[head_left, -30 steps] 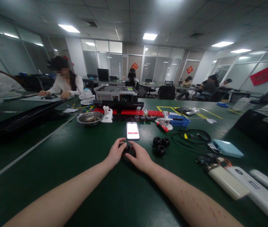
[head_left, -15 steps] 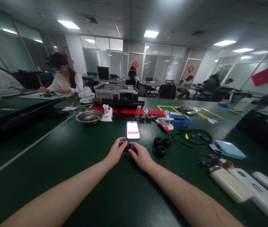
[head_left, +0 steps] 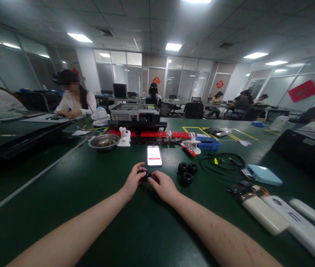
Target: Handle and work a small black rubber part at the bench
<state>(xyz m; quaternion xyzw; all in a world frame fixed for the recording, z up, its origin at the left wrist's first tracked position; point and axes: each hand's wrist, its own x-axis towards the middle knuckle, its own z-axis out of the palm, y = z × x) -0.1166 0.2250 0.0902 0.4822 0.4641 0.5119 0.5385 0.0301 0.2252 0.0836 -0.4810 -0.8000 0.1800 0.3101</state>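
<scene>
Both my hands meet over the green table point(head_left: 96, 207), pinching one small black round part point(head_left: 144, 174) between them. My left hand point(head_left: 133, 180) grips it from the left with curled fingers. My right hand point(head_left: 163, 186) closes on it from the right. Just beyond the hands lies a phone point(head_left: 154, 155) with its screen lit. Three more black round parts point(head_left: 186, 171) sit in a cluster to the right of my right hand.
A steel bowl point(head_left: 103, 141), white clips, red blocks point(head_left: 152, 134), a blue tray point(head_left: 209, 143) and an open computer case point(head_left: 135, 112) line the far table. Black cable point(head_left: 224, 161), a light blue box point(head_left: 264, 174) and white power banks point(head_left: 263, 213) lie right. Other people sit at desks behind.
The hands stay together on the small black part, fingers shifting slightly. The view has tilted a little; nothing else on the table moved.
</scene>
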